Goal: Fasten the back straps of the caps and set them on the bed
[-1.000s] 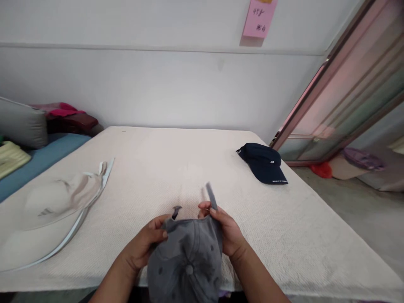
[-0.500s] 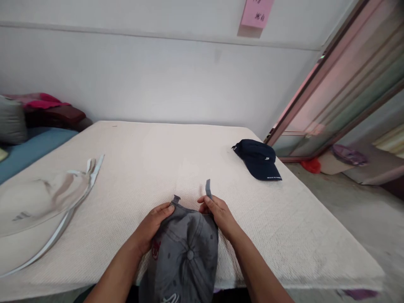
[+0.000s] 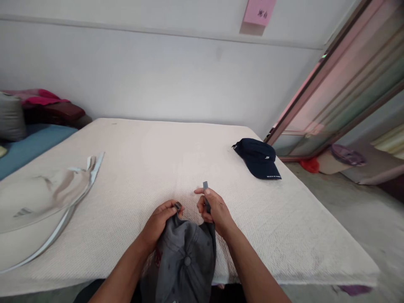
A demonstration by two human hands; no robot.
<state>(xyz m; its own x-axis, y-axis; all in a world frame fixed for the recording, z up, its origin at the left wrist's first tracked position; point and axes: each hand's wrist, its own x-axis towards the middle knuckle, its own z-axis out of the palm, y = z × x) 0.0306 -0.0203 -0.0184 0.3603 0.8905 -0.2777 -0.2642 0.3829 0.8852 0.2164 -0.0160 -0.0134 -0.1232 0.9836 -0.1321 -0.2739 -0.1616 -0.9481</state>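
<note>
A grey washed cap (image 3: pixel 184 261) hangs over the near edge of the white-covered table (image 3: pixel 151 168), its back facing away from me. My left hand (image 3: pixel 159 223) pinches the buckle end at the cap's back opening. My right hand (image 3: pixel 212 208) grips the grey adjuster strap, whose tip sticks up above my fingers. The two hands sit close together, a few centimetres apart.
A dark navy cap (image 3: pixel 259 158) lies at the far right of the table. A wide beige sun hat (image 3: pixel 41 202) with pale ribbons lies at the left. Cushions and folded cloths (image 3: pixel 44 107) sit on a blue surface beyond the left edge. A glass door frame leans at right.
My hands have drawn closer together at the cap's back, bunching the fabric. The right hand has slid up the strap, and the left now covers the buckle end.
</note>
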